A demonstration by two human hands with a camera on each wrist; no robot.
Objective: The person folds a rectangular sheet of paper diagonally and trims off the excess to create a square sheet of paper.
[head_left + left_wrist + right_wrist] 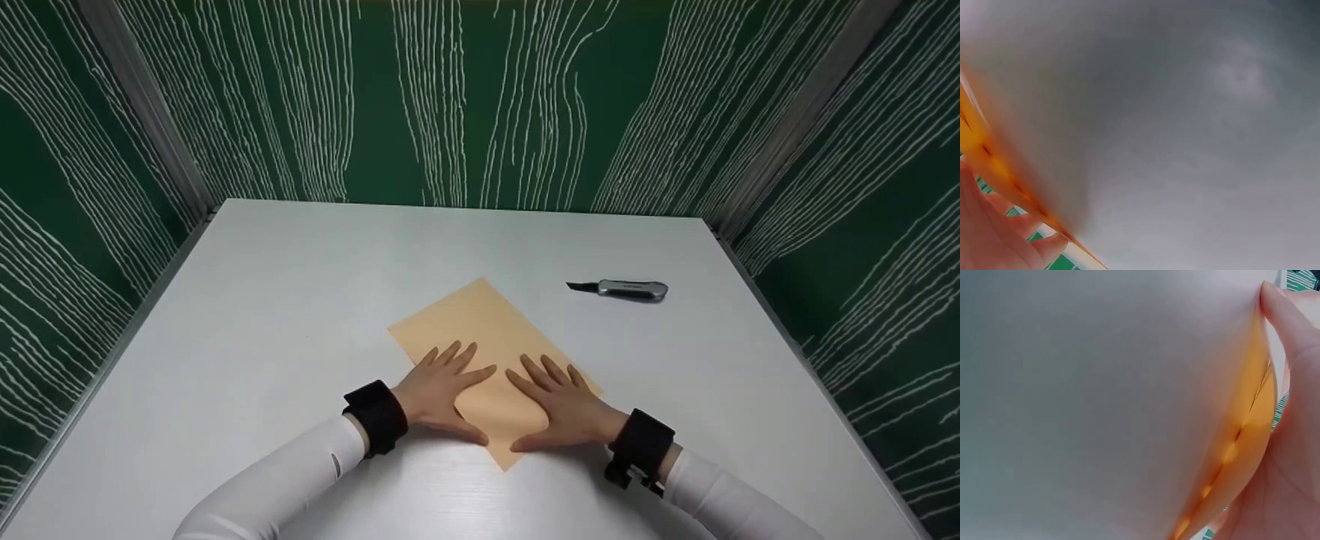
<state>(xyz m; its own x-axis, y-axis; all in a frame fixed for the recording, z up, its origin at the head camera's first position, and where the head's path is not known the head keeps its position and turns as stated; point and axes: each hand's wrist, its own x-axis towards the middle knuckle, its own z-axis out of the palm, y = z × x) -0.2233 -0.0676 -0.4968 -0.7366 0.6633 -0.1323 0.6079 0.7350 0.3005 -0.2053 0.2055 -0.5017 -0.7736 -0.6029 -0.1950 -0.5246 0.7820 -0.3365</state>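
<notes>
A pale orange sheet of paper (472, 319) lies slantwise on the white table (300, 262), one corner pointing toward the person. On its left edge rests the left hand (442, 390), fingers straight and spread, thumb toward the near corner. The right hand (566, 409) lies likewise on the right edge, its thumb close to the other thumb. Between the palms the paper bulges slightly. Seen from the right wrist, the paper's edge (1255, 439) curves up under the palm and thumb (1292, 326). In the left wrist view, fingers (1022, 225) reach along the paper's edge (994, 163).
Beyond the paper on the right lies a grey and black utility knife (630, 290), its dark blade out and pointing left. Green walls (375, 97) with white wavy lines rise behind the table and at both sides. Black bands (379, 416) circle both wrists.
</notes>
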